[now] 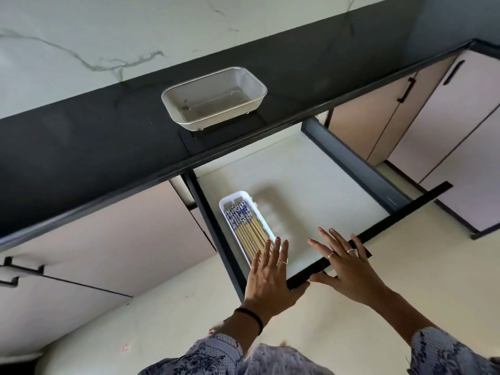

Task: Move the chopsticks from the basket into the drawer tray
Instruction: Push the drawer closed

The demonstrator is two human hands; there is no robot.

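We see the chopsticks (247, 228) lying in the tray (224, 204); our left hand (267, 274) and right hand (343, 263), fingers straight and released, seemingly press the drawer (378, 226) front.

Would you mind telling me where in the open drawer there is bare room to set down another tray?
The drawer floor is bare from the white tray rightward to its grey right wall. Crowded: the left edge, where chopsticks fill the tray, and the front rail under the left hand and right hand.
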